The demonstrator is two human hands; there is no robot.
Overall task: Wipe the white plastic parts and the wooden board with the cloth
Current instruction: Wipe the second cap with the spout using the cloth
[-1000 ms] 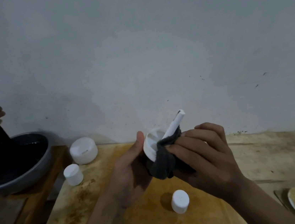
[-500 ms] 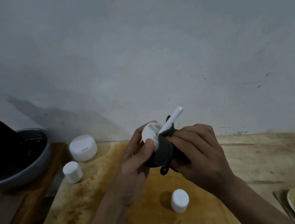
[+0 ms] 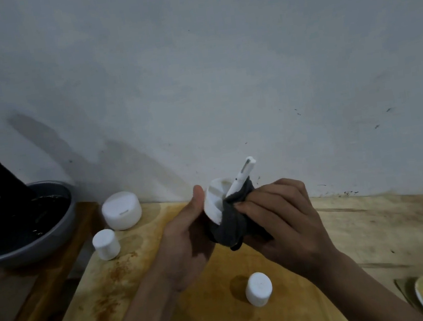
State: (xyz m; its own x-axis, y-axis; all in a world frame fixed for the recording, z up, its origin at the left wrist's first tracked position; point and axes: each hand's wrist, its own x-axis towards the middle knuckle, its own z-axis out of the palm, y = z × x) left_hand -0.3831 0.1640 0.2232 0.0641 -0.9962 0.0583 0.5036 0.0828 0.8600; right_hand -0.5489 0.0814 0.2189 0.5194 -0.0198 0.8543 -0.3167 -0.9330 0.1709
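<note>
**Wiping the stemmed white part, mid-air over the board**

Left hand (image 3: 186,246) grips the white plastic part (image 3: 214,202) by its round body, thumb on the near rim. Right hand (image 3: 285,226) is clenched on the dark cloth (image 3: 230,224), bunched against the base of the part's stem (image 3: 243,176). The part is held up above the wooden board (image 3: 219,316), touching nothing but hands and cloth.

Doing this step well, my read:
- Keep the left grip fixed on the rim and let the right hand do the travel.
- Pinch the cloth round the stem and draw it out toward the tip, then rotate the part and repeat.
- Push a cloth corner into the recess where stem meets body; that's the likely dirt trap.
- Easy on side load, the stem looks thin.

Orientation: long axis runs along the stem, tilted, tip pointing up and to the right toward the wall. The open face of the round body points the same way.

Not yet wiped, by the look of it: small cap (image 3: 258,289) standing on the board near the wrists, another small cap (image 3: 106,244) and the larger round piece (image 3: 122,210) at far left, and the stained board itself.
</note>
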